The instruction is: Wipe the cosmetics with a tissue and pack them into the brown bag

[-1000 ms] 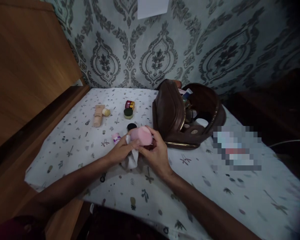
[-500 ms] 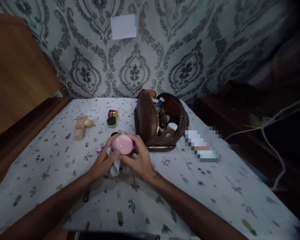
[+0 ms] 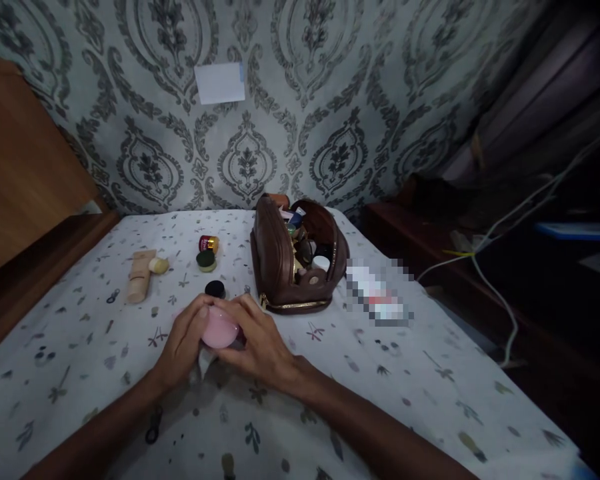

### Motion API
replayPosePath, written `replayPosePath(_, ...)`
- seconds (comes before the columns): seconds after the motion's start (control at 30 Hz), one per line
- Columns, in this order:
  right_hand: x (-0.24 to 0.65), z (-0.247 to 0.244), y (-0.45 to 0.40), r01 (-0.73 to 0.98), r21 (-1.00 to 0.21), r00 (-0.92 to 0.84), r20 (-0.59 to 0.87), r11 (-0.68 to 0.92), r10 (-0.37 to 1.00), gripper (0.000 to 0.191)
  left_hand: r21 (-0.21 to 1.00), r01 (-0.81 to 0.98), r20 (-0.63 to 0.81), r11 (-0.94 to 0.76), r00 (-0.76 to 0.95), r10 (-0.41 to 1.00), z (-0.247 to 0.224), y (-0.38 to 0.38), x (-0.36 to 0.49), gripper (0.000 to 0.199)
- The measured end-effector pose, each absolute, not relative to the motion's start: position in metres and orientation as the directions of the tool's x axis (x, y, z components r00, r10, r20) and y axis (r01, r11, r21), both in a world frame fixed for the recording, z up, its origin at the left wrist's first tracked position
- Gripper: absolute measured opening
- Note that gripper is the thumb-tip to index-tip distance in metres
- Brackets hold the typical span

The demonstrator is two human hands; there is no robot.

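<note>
A glossy, rounded pink case (image 3: 221,331) is held between my two hands over the near middle of the table. My left hand (image 3: 181,341) closes around its left side, with the thumb on top. A white tissue or cloth (image 3: 205,363) hangs below the case, by the left palm. My right hand (image 3: 263,343) grips the right side, fingers curled over the top and thumb beneath. Just beyond my fingers is a small black-lidded jar (image 3: 215,289). The underside of the case is hidden.
An unzipped brown cosmetics bag (image 3: 275,260) full of items stands to the right. Farther left are a dark-green-lidded jar (image 3: 206,261), a red-and-gold jar (image 3: 209,244), a beige tube (image 3: 139,277) and a yellowish piece (image 3: 159,266). A blurred-out item (image 3: 377,293) lies right of the bag.
The view has shifted, so the table things appear farther left and lower. My hands have turned the pink case, and the right fingers now reach over its top. The black-lidded jar shows more.
</note>
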State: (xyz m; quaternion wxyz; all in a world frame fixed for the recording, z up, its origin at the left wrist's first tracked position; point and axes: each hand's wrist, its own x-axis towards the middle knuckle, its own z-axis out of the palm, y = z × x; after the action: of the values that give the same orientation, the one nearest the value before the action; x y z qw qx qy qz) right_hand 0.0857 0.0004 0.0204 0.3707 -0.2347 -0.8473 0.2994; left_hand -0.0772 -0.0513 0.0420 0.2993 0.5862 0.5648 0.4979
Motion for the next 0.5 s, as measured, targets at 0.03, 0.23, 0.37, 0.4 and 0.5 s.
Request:
replayPosePath(0.03, 0.087, 0.021, 0.001, 0.150, -0.688, -0.623, 0.492, 0.710, 0.608, 0.067, 0.919, 0.359, 0.231, -0.164, -0.153, 0.961, 0.043, -0.052, -0.077, 0.045)
replayPosePath(0.23, 0.086, 0.021, 0.002, -0.007, -0.734, -0.610, 0.541, 0.679, 0.579, 0.060, 0.914, 0.400, 0.159, -0.065, -0.206, 0.966, 0.047, -0.050, -0.082, 0.056)
replayPosePath(0.37, 0.084, 0.014, -0.001, 0.009, -0.750, -0.588, 0.531, 0.662, 0.610, 0.060, 0.900, 0.431, 0.155, -0.060, -0.189, 0.970, 0.046, -0.049, -0.084, 0.054)
replayPosePath(0.4, 0.084, 0.012, -0.001, 0.012, -0.751, -0.584, 0.531, 0.661, 0.614, 0.062, 0.899, 0.434, 0.153, -0.061, -0.181, 0.971, 0.045, -0.049, -0.084, 0.053)
replayPosePath(0.5, 0.083, 0.008, -0.002, 0.022, -0.745, -0.576, 0.535, 0.666, 0.618, 0.067, 0.893, 0.445, 0.147, -0.062, -0.159, 0.976, 0.043, -0.049, -0.084, 0.050)
